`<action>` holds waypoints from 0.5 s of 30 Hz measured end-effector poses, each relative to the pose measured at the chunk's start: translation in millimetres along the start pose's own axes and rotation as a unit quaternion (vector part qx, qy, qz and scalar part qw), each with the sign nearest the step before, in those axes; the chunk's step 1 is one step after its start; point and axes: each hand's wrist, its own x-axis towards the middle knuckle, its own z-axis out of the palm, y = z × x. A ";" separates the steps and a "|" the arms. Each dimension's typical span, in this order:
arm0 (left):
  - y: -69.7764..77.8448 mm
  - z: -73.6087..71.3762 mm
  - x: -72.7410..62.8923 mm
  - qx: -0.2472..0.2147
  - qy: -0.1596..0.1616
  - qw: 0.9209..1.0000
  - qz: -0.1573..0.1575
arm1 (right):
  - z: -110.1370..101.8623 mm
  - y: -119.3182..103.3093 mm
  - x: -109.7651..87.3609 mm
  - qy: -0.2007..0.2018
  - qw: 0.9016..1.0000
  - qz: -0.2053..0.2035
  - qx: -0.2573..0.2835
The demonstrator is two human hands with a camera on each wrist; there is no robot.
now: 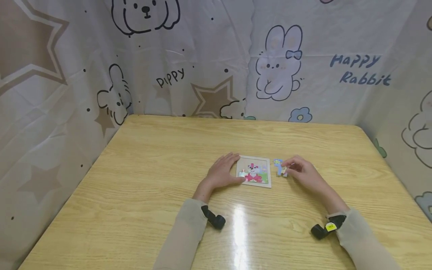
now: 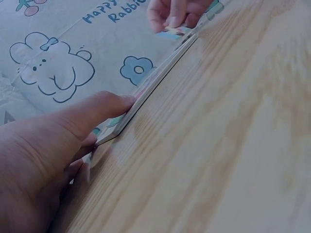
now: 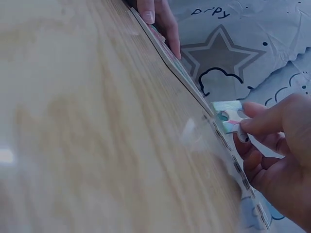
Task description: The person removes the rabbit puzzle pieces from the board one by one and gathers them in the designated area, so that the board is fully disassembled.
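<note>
A small picture puzzle tray with a pale rim lies on the table, its lower part filled with a pink-and-white cartoon animal. My left hand grips the tray's left side, thumb on the near edge and fingers at the far left corner. In the left wrist view the thumb lies over the tray's edge. To the right of the tray, my right hand pinches a jigsaw piece, pale blue and white, between thumb and fingers. Blue puzzle pieces show beside those fingertips in the head view.
The wooden table reaches back to a pale curtain printed with cartoon animals and stars. Black wrist cameras are strapped at both sleeves, a left one and a right one, low over the tabletop.
</note>
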 end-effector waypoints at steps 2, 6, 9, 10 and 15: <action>0.0 0.4 0.2 0.003 0.000 1.000 -0.002 | -2.0 1.2 -2.5 -0.006 1.000 -0.004 0.006; 0.5 0.5 0.4 0.004 0.001 1.000 -0.005 | -4.0 3.4 -4.2 -0.017 1.000 -0.011 0.016; 0.9 0.4 0.5 0.002 0.000 1.000 -0.006 | -3.6 5.0 -3.3 -0.021 1.000 -0.020 0.010; 1.2 0.2 0.3 0.002 -0.001 1.000 -0.006 | -3.3 5.5 -3.0 -0.022 0.999 -0.022 0.006; 2.3 0.1 0.6 0.005 -0.003 1.000 -0.007 | -2.9 7.1 -2.2 -0.024 0.999 -0.038 -0.018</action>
